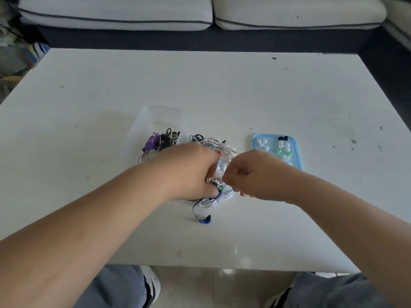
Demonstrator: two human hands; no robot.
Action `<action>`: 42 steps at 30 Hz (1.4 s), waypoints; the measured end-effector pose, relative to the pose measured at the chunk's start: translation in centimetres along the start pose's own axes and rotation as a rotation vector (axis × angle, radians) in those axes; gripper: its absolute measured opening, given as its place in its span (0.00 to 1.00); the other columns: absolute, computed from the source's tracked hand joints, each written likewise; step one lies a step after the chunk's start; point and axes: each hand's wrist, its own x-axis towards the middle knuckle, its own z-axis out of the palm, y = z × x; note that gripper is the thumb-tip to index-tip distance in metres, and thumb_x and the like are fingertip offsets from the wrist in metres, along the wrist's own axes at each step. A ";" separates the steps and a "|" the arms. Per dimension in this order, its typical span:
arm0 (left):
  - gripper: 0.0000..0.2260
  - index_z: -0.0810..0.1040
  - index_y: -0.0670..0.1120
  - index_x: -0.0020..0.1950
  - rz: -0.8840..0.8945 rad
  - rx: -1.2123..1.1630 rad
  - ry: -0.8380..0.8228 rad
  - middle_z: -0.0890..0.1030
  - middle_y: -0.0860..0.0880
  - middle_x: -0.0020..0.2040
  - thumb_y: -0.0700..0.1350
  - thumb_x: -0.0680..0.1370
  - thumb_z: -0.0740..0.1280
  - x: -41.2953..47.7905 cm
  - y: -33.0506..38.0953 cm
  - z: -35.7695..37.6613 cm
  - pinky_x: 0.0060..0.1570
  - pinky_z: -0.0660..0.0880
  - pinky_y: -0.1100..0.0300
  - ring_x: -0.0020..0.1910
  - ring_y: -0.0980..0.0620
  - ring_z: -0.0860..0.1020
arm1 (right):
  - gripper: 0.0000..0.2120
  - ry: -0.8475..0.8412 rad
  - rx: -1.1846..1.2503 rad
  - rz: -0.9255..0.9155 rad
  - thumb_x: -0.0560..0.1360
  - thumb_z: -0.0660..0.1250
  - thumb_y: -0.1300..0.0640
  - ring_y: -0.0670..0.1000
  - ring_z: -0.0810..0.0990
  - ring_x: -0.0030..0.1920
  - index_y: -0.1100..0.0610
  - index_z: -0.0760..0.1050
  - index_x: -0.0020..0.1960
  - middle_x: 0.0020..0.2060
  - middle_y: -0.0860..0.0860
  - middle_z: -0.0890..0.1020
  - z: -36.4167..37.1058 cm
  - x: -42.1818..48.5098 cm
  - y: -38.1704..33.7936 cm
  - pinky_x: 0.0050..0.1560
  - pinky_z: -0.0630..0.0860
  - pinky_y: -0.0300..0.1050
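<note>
A tangled pile of wired earphones (219, 147), mostly white cords, lies at the middle of the white table (222, 90). My left hand (189, 170) rests on the pile with its fingers curled into the cords. My right hand (253, 174) is beside it, fingers curled and pinching something small at the pile's right edge. A blue earbud (205, 220) on a dark cord trails out toward me. A light blue tray (295, 150) with several small white, green and black ear tips sits to the right.
A clear plastic container (160, 121) holding purple and black earphones (159, 141) lies left of the pile. A white sofa (200, 14) stands beyond the table's far edge. My knees and shoes show below the near edge.
</note>
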 end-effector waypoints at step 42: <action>0.12 0.80 0.43 0.42 0.076 -1.799 -0.006 0.76 0.44 0.40 0.51 0.78 0.68 -0.2 4.8 -3.9 0.41 0.77 0.52 0.36 0.47 0.76 | 0.20 -0.446 1.339 -0.092 0.75 0.63 0.74 0.65 0.82 0.61 0.65 0.75 0.66 0.61 0.63 0.81 -1.7 -4.0 1.2 0.64 0.79 0.56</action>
